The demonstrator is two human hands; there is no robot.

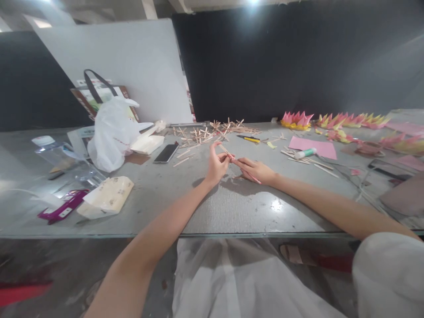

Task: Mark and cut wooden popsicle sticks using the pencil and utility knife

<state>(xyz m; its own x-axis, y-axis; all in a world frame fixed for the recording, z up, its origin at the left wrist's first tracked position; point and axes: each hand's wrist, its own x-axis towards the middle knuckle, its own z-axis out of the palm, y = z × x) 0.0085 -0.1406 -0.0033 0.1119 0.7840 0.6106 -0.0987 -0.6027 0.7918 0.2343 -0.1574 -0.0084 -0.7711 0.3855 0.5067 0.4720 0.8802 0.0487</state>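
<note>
I see my left hand (217, 165) raised at the table's middle, thumb and fingertips pinching a wooden stick (226, 151). My right hand (256, 170) lies just at its 3 o'clock, fingers closed around a thin pink stick (254, 178) whose tip meets the wooden one. A pile of sticks (212, 130) sits at 12 o'clock, a phone (165, 153) at 10, a glue stick (304, 153) on pink paper (314, 148) toward 2.
</note>
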